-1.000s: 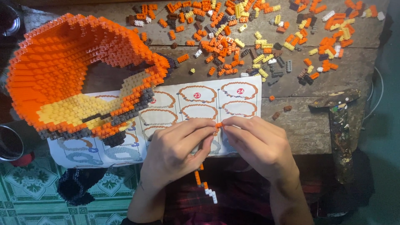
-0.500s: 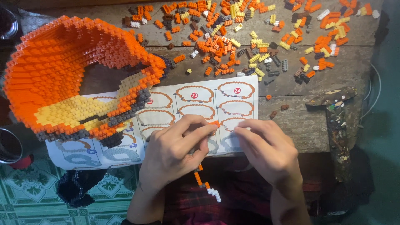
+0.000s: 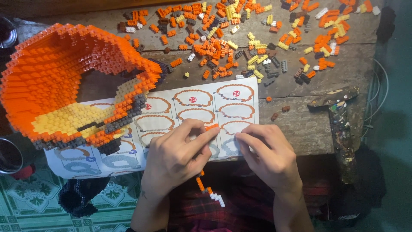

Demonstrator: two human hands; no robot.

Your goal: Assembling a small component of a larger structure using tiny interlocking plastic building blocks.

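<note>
A small orange brick (image 3: 211,127) sits pinched in the left hand's (image 3: 178,157) fingertips over the instruction sheet (image 3: 193,112), slightly left of where it was a second ago. The right hand (image 3: 265,154) rests fingertips-down just beside it, seemingly holding nothing. One big orange model (image 3: 64,81) stands far left on the worktop (image 3: 300,124); loose bricks (image 3: 240,38) too many to count.

**Orange Dominates the Bricks**

The curved brick model (image 3: 64,86) at 9 o'clock is orange, with a yellow band and dark grey edge. Loose bricks (image 3: 240,38) at 12 o'clock mix orange, yellow, grey, white. The instruction sheet (image 3: 206,107) is white with orange outlines and red dots.
</note>
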